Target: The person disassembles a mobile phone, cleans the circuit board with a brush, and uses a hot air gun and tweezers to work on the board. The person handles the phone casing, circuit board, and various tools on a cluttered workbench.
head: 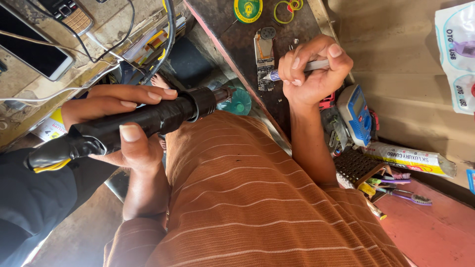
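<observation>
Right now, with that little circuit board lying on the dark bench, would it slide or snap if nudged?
The circuit board looks thin and flat, so probably light and easy to slide. It seems stiff, yet likely fragile: bare parts show. The right hand holds a slim tool at it.

a dark worn workbench (217, 20) is running up the middle, daylight falling across it. a dusty shelf (106, 22) is sitting at the left, a reddish surface (435, 232) lying at lower right.
</observation>
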